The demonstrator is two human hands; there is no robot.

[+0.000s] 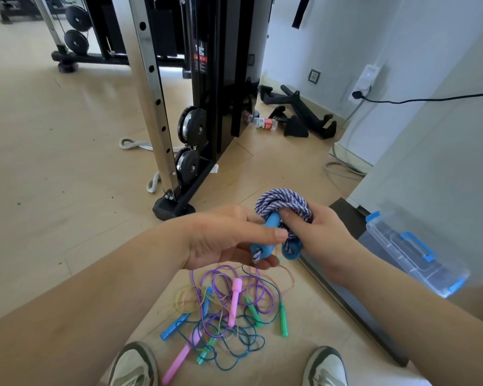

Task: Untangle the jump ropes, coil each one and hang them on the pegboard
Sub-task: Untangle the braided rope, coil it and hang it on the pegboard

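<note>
A purple-and-white braided jump rope (279, 201) is coiled into a bundle, held above the floor. My right hand (324, 235) grips the coil, thumb pressed into it. My left hand (229, 235) holds one of the rope's blue handles (265, 238) between thumb and fingers; a second blue handle (290, 250) hangs just under the coil. Below my hands lies a tangle of thin jump ropes (229, 316) on the floor, with pink (234, 305), green (282, 319) and blue (176, 325) handles mixed together. No pegboard is in view.
A black cable machine (207, 107) with a steel upright (154, 107) stands ahead. A clear plastic box with blue latches (413, 252) sits at the right by a white cabinet (430, 151). Black attachments (307, 118) and a bottle (265, 123) lie near the wall. My shoes (134, 366) flank the tangle.
</note>
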